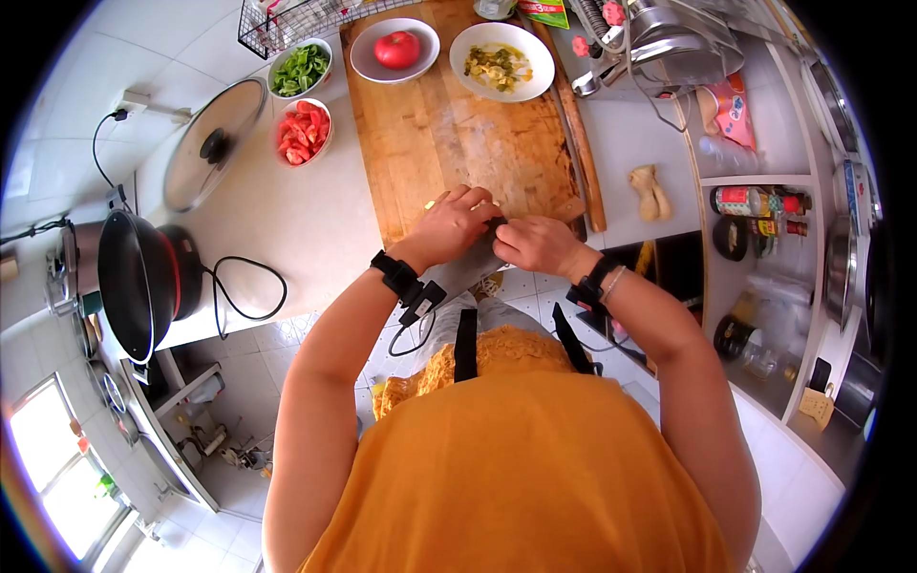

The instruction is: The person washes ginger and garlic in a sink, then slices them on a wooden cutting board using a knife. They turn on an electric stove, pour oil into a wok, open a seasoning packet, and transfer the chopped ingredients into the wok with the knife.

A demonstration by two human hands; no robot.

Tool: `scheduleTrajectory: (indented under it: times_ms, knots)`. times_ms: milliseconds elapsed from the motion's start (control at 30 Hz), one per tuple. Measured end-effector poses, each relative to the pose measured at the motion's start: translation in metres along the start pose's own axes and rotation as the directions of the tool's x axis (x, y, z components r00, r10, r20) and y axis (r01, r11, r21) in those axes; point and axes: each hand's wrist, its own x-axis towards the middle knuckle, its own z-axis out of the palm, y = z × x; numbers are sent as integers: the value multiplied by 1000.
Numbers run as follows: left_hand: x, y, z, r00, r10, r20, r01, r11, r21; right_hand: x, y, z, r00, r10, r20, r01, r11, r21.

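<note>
1. At the far left, a black pan [136, 275] stands on the white tabletop [229, 224], with a looped black cord [272, 310] beside it.
2. Next come a glass lid [203, 170], tilted against the tiled wall, then a bowl of chopped greens [300, 69] and a bowl of cut red pieces [304, 133], both left of the wooden board [458, 143].
3. Near the board's far edge, well apart from the hands, sit a dish with a whole tomato [396, 50] and a white bowl [531, 84] of yellow-green food.
4. A wooden rod [579, 143] runs along the board's right side; a knobbly tan piece [650, 193] lies farther right, before shelves with bottles [755, 201].
5. The left hand [454, 226] reaches over the board's near edge, back upward, fingers bent and drawn close together; I cannot tell whether they grip or merely touch.
6. The right hand [538, 244] comes in from the other side, its curled fingers pinching a dark end.
7. What looks like a knife [471, 265] is low between the wrists, at the near edge of the board; its long axis slants, the grey blade pointing down-left toward the body.
</note>
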Motion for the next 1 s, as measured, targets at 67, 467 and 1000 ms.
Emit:
scheduleTrajectory:
  times_ms: [67, 467, 1000]
  knots:
    - [-10, -18, -4, 990, -75, 118, 60, 990, 128, -2, 1, -2, 1000, 4, 7, -4, 1000, -3]
    - [-34, -40, -3, 968, -228, -107, 242, 960, 143, -32, 5, -15, 991, 129, 21, -129, 992, -13]
    - [-8, -6, 44, 829, -549, -103, 500, 812, -300, -74, -18, -17, 295, 955, 10, -883, 269, 385]
